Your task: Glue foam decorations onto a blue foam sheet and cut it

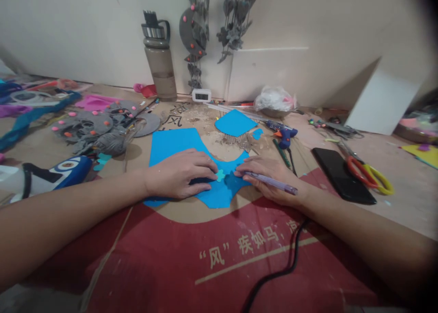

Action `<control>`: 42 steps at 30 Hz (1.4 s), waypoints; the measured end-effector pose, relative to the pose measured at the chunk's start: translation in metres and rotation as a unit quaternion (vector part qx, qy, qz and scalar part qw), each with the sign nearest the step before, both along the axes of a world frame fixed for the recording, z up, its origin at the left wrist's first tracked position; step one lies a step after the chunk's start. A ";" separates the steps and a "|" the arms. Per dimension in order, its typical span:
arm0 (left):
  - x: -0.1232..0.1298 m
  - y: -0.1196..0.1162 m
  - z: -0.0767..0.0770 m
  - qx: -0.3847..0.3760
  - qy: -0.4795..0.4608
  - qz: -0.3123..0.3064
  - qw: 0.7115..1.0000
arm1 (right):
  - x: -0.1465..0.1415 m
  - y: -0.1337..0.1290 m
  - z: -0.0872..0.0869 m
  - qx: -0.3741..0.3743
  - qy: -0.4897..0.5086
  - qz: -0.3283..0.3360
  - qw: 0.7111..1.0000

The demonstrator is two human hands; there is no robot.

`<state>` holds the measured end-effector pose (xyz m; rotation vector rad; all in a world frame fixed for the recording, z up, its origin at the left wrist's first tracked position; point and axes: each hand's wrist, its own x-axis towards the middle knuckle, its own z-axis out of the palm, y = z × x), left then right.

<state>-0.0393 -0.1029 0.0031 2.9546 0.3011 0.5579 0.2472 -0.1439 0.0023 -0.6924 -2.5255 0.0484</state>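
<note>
A bright blue sheet (174,144) with curved cut-outs lies on the cardboard. My left hand (183,174) rests flat on it, fingers spread a little, with nothing held. Near its fingertips sits a small teal flower shape (220,175). My right hand (265,176) holds a purple pen (273,182) that points left, its fingers at the sheet's right part. The pen's tip is hidden by the fingers. Behind the sheet, another blue piece (236,122) lies by itself, with small blue scraps (258,133) beside it.
To the right are a black phone (342,176), scissors (371,174) and a blue glue gun (286,135). A water bottle (161,66) and small clock (201,95) stand at the back. Grey felt pieces (89,126) lie left. A black cable (270,274) crosses the red cardboard (164,267).
</note>
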 end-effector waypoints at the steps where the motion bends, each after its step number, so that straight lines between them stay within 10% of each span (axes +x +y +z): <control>1: 0.002 0.001 0.001 0.001 0.005 0.003 1.000 | 0.002 0.000 0.001 -0.004 -0.011 -0.009 1.000; 10: 0.016 0.007 -0.003 0.020 -0.007 0.011 1.000 | 0.019 0.009 0.017 -0.068 0.143 -0.155 0.975; 17: 0.013 0.005 -0.008 0.009 -0.020 0.021 1.000 | -0.020 0.017 0.040 -0.011 0.491 -0.088 0.867; 24: 0.013 0.007 -0.009 0.003 -0.034 0.023 0.999 | -0.029 0.035 -0.009 -0.323 0.550 -0.098 0.764; 29: 0.012 0.007 -0.008 -0.012 -0.027 0.049 0.998 | -0.023 0.049 -0.026 -0.378 0.607 -0.152 0.683; 42: 0.013 0.004 -0.003 -0.039 -0.060 0.066 0.995 | -0.026 0.049 -0.025 -0.377 0.584 -0.159 0.701</control>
